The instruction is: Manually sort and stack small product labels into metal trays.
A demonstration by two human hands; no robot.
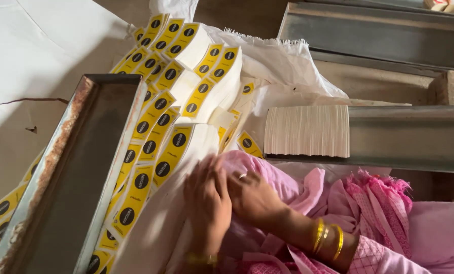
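Long rows of white cards with yellow faces and black round marks (pixel 158 127) lie stacked on edge in front of me. My left hand (pixel 206 203) lies flat on the white edges of the nearest row (pixel 156 223), its fingers stretched out and blurred. My right hand (pixel 255 197) wears a ring and sits just right of the left one, touching it. It rests against the pink cloth (pixel 288 182) over my lap, and its fingertips are hidden. Gold bangles (pixel 328 237) circle the right wrist.
A rusty metal channel (pixel 75 167) runs along the left of the card rows. On the right, a second metal channel (pixel 409 134) holds a block of white cards (pixel 308 131). A third channel (pixel 379 30) lies at the top. A white woven sack (pixel 288 63) sits under the piles.
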